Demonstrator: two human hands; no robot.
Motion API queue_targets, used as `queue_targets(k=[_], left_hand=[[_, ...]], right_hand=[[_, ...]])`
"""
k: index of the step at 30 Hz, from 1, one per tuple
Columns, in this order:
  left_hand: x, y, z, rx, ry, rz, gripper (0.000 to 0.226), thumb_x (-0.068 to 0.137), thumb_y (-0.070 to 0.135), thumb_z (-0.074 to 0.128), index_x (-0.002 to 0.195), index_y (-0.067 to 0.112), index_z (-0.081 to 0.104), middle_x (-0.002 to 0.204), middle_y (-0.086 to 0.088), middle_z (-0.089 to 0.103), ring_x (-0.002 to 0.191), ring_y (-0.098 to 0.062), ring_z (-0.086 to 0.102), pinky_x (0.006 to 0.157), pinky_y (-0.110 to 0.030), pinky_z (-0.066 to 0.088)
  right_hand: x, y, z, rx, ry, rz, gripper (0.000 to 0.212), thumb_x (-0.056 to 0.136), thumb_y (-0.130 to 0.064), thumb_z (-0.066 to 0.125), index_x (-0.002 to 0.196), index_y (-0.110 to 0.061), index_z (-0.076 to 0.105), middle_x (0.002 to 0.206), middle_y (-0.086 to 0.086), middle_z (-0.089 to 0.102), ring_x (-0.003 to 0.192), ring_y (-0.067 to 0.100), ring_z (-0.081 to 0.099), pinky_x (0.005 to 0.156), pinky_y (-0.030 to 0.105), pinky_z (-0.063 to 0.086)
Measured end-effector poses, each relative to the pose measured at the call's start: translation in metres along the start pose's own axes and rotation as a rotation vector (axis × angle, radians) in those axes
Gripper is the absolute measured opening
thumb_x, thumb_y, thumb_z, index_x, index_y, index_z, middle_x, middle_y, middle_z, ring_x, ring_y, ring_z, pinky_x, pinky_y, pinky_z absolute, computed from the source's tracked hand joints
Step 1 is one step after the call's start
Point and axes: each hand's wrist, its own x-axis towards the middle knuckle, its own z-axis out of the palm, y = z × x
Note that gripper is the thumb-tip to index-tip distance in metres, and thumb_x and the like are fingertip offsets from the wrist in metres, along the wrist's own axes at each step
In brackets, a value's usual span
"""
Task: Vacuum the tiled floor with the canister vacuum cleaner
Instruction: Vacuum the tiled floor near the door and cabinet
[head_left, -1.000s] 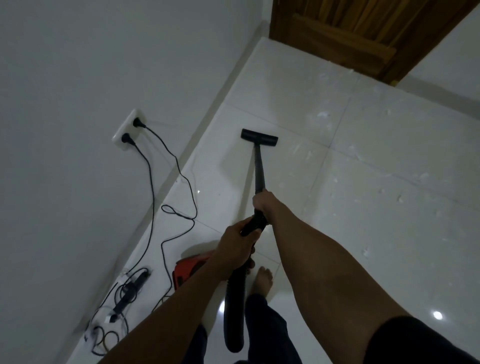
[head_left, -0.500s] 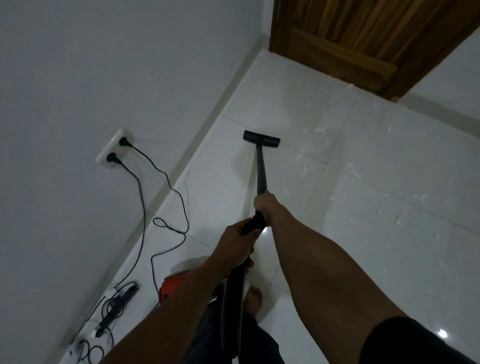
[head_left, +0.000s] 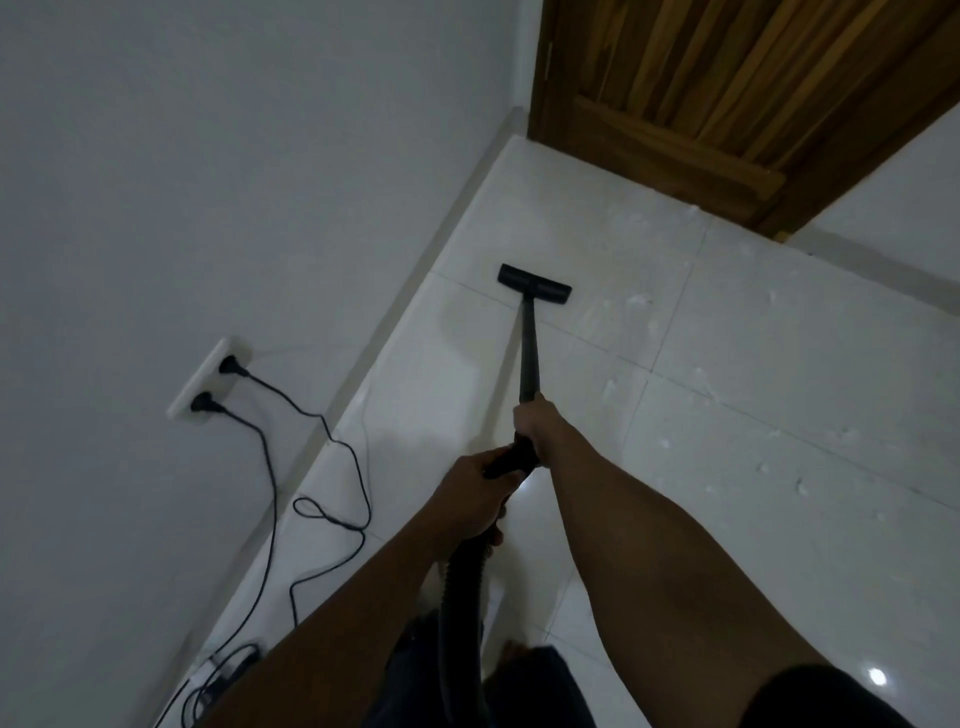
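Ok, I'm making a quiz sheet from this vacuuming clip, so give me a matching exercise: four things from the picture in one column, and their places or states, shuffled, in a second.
Things:
1. floor nozzle
2. right hand
3. left hand
4. two black plugs

Places or states:
A. in the white wall socket
B. flat on the white tiles, near the wooden door
C. gripping the straight black tube
D. gripping the handle bend where the ribbed hose begins

Pairs: 1-B, 2-C, 3-D, 4-A
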Motion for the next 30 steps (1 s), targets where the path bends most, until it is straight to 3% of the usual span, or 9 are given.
queue_targets(k=[2, 6, 10, 13, 18, 20, 22, 25, 30], left_hand=[[0.011, 0.013, -0.014, -0.011, -0.023, -0.012, 0.039, 0.101, 0.025, 0.056, 0.140, 0.024, 0.054, 0.073, -0.012, 0.058, 0.055, -0.021, 0.057, 0.048, -0.024, 0.050], [0.028, 0.043, -0.039, -0.018, -0.046, -0.012, 0.034, 0.101, 0.026, 0.054, 0.135, 0.027, 0.055, 0.069, -0.010, 0.054, 0.044, -0.018, 0.054, 0.044, -0.025, 0.048], [0.046, 0.075, -0.058, -0.062, -0.039, 0.025, 0.007, 0.101, 0.029, 0.055, 0.101, 0.032, 0.061, 0.069, -0.009, 0.054, 0.047, -0.018, 0.051, 0.045, -0.027, 0.047], [0.067, 0.097, -0.068, -0.120, -0.035, 0.056, 0.024, 0.102, 0.021, 0.053, 0.088, 0.039, 0.061, 0.055, 0.000, 0.056, 0.041, -0.016, 0.050, 0.043, -0.026, 0.045], [0.112, 0.133, -0.074, -0.140, -0.034, 0.042, 0.020, 0.103, 0.017, 0.051, 0.098, 0.035, 0.060, 0.047, 0.008, 0.057, 0.038, -0.011, 0.053, 0.040, -0.021, 0.044], [0.134, 0.148, -0.077, -0.122, -0.010, 0.029, 0.019, 0.102, 0.018, 0.053, 0.113, 0.033, 0.057, 0.051, 0.009, 0.060, 0.041, -0.006, 0.056, 0.045, -0.019, 0.045], [0.166, 0.165, -0.079, -0.091, 0.013, 0.025, 0.026, 0.102, 0.020, 0.054, 0.122, 0.035, 0.055, 0.058, 0.005, 0.059, 0.046, -0.011, 0.055, 0.053, -0.027, 0.048], [0.198, 0.178, -0.082, -0.105, 0.038, 0.026, 0.027, 0.101, 0.021, 0.055, 0.113, 0.045, 0.053, 0.063, -0.002, 0.056, 0.051, -0.020, 0.051, 0.060, -0.038, 0.046], [0.246, 0.203, -0.084, -0.114, 0.060, 0.030, 0.031, 0.101, 0.019, 0.055, 0.119, 0.045, 0.049, 0.064, 0.001, 0.058, 0.048, -0.013, 0.054, 0.058, -0.035, 0.049]], right_hand=[[0.009, -0.017, 0.000, 0.047, -0.011, 0.009, 0.057, 0.096, -0.013, 0.043, 0.151, -0.013, 0.028, 0.122, 0.017, 0.055, 0.105, 0.034, 0.059, 0.082, 0.043, 0.055], [0.026, -0.050, -0.002, 0.229, -0.063, 0.052, 0.050, 0.097, -0.015, 0.047, 0.146, -0.015, 0.036, 0.121, 0.018, 0.058, 0.101, 0.033, 0.062, 0.080, 0.044, 0.057], [0.036, -0.083, -0.019, 0.645, -0.201, 0.162, 0.032, 0.100, -0.012, 0.053, 0.131, -0.019, 0.047, 0.106, 0.021, 0.059, 0.086, 0.034, 0.064, 0.062, 0.041, 0.061], [0.053, -0.107, -0.027, 0.662, -0.210, 0.146, 0.031, 0.103, -0.016, 0.050, 0.133, -0.022, 0.045, 0.093, 0.016, 0.059, 0.070, 0.027, 0.065, 0.055, 0.034, 0.060], [0.093, -0.151, -0.045, 0.573, -0.190, 0.123, 0.035, 0.104, -0.019, 0.044, 0.138, -0.027, 0.040, 0.072, 0.012, 0.054, 0.056, 0.022, 0.055, 0.052, 0.033, 0.053], [0.111, -0.168, -0.054, 0.570, -0.179, 0.120, 0.035, 0.104, -0.019, 0.044, 0.138, -0.027, 0.040, 0.071, 0.012, 0.053, 0.056, 0.023, 0.054, 0.054, 0.034, 0.054], [0.138, -0.191, -0.065, 0.560, -0.175, 0.125, 0.035, 0.103, -0.019, 0.044, 0.137, -0.028, 0.041, 0.072, 0.012, 0.052, 0.057, 0.023, 0.054, 0.055, 0.036, 0.055], [0.163, -0.216, -0.077, 0.565, -0.161, 0.115, 0.038, 0.102, -0.019, 0.044, 0.137, -0.032, 0.040, 0.074, 0.012, 0.052, 0.056, 0.024, 0.053, 0.056, 0.036, 0.055], [0.204, -0.250, -0.094, 0.554, -0.147, 0.114, 0.044, 0.103, -0.020, 0.044, 0.142, -0.039, 0.035, 0.074, 0.012, 0.051, 0.056, 0.023, 0.052, 0.054, 0.034, 0.053]])
